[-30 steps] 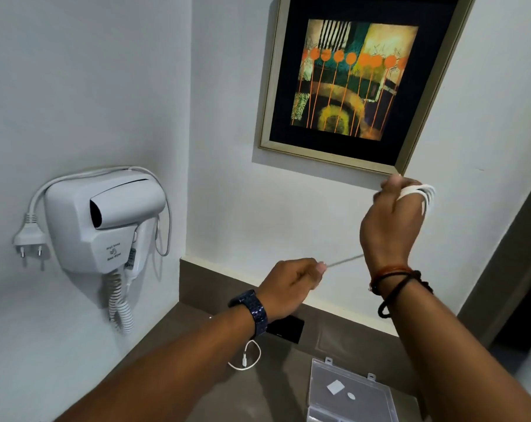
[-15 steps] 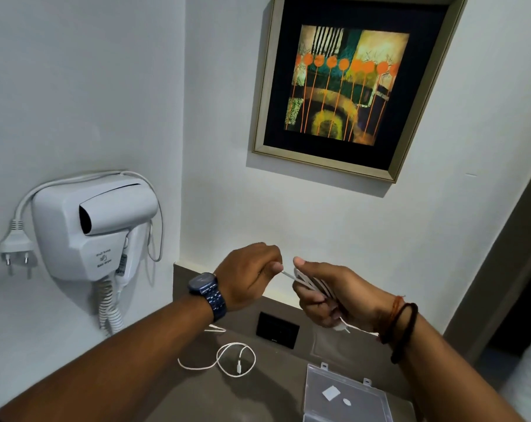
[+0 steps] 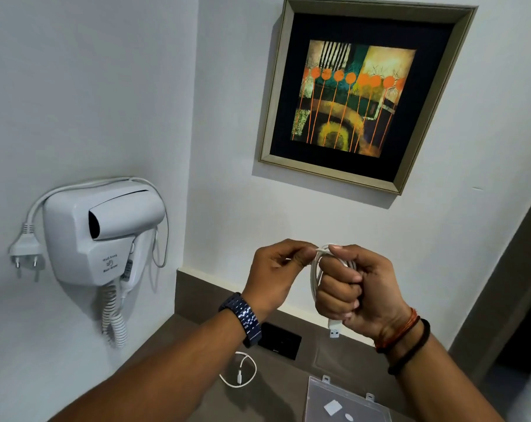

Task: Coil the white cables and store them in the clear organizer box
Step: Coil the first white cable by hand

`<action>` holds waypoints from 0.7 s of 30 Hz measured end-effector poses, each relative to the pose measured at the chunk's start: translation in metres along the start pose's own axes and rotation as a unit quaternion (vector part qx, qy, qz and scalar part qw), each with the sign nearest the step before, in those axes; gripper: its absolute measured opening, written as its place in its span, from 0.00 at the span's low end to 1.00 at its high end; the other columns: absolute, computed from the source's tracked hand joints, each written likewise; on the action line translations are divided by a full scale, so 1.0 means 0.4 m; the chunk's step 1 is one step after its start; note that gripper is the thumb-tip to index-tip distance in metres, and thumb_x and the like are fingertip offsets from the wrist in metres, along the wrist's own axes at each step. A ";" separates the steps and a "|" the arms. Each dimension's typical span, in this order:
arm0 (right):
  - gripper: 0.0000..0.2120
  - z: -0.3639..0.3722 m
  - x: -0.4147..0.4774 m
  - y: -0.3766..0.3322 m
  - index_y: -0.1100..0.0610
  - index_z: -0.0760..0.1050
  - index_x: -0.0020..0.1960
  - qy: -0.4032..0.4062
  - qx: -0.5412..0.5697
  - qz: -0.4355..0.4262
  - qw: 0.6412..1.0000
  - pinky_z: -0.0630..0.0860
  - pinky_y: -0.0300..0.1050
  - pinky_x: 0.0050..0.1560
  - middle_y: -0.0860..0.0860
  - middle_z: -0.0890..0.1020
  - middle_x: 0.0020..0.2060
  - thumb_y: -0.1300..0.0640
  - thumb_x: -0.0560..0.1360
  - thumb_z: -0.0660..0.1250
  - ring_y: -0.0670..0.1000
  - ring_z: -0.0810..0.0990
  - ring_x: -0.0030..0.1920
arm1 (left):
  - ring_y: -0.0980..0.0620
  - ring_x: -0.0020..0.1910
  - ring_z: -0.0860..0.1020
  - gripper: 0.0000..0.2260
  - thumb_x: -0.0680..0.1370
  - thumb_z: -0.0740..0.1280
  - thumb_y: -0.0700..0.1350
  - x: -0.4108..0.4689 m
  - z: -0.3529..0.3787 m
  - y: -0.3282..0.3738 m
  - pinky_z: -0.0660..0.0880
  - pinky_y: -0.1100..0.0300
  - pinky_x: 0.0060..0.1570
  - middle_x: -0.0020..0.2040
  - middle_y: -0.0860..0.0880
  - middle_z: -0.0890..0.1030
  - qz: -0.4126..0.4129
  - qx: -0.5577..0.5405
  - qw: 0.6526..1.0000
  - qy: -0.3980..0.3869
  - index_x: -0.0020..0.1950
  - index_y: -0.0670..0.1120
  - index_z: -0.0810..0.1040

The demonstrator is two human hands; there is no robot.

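The white cable (image 3: 314, 277) is hanging in loops in the air above the tabletop (image 3: 276, 391), off the surface so the turns are staying neat. The right hand (image 3: 361, 287) is gripping the bundle with fingers curled tight, the USB plug (image 3: 334, 328) dangling below it. The left hand (image 3: 276, 269) is pinching the free end at the top (likely to tuck it in). A second cable (image 3: 243, 373) is lying loose toward the tabletop's back edge, and the clear box (image 3: 316, 400) is sitting nearer the front, within reach.
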State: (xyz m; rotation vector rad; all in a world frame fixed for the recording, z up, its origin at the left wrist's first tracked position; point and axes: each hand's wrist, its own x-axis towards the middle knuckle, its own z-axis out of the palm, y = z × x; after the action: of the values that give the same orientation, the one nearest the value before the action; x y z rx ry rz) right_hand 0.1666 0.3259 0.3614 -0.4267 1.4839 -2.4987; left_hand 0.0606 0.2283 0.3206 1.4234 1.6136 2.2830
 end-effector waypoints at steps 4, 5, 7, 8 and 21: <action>0.21 -0.003 -0.003 0.007 0.54 0.56 0.26 0.012 -0.007 0.045 0.999 0.50 0.37 0.21 0.48 0.57 0.18 0.53 0.76 0.58 0.48 0.54 0.19 | 0.59 0.40 0.79 0.04 0.74 0.68 0.40 0.024 -0.026 0.016 0.74 0.67 0.40 0.39 0.52 0.81 0.057 0.087 0.995 0.011 0.41 0.46 0.81; 0.22 -0.003 -0.003 0.010 0.54 0.56 0.26 0.014 -0.005 0.057 0.998 0.51 0.36 0.21 0.48 0.57 0.18 0.52 0.76 0.58 0.47 0.54 0.19 | 0.56 0.41 0.79 0.04 0.74 0.68 0.40 0.030 -0.032 0.019 0.74 0.65 0.41 0.39 0.51 0.81 0.079 0.116 0.990 0.017 0.41 0.46 0.82; 0.22 -0.001 -0.001 0.014 0.54 0.56 0.26 0.009 0.007 0.073 0.997 0.50 0.36 0.21 0.48 0.57 0.18 0.51 0.77 0.58 0.47 0.53 0.18 | 0.51 0.42 0.79 0.04 0.74 0.68 0.40 0.036 -0.033 0.021 0.74 0.62 0.43 0.40 0.49 0.81 0.098 0.148 0.984 0.026 0.41 0.43 0.82; 0.22 0.000 0.001 0.015 0.54 0.56 0.26 0.002 0.013 0.078 0.997 0.50 0.35 0.21 0.48 0.57 0.18 0.51 0.77 0.57 0.47 0.53 0.18 | 0.50 0.42 0.79 0.04 0.74 0.68 0.39 0.032 -0.025 0.021 0.74 0.60 0.44 0.39 0.48 0.82 0.088 0.139 0.986 0.023 0.41 0.42 0.82; 0.21 -0.023 -0.001 0.006 0.55 0.57 0.26 -0.005 0.031 0.038 0.999 0.47 0.35 0.21 0.49 0.57 0.18 0.54 0.76 0.56 0.48 0.54 0.18 | 0.50 0.47 0.82 0.13 0.74 0.65 0.50 -0.045 -0.015 -0.002 0.78 0.59 0.48 0.45 0.48 0.85 -0.107 -0.095 0.988 -0.059 0.51 0.43 0.82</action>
State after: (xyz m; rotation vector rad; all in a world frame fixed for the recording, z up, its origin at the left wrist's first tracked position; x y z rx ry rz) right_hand 0.1639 0.3325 0.3551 -0.3661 1.3867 -2.4730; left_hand 0.0668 0.2157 0.3079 1.2505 1.3980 2.1232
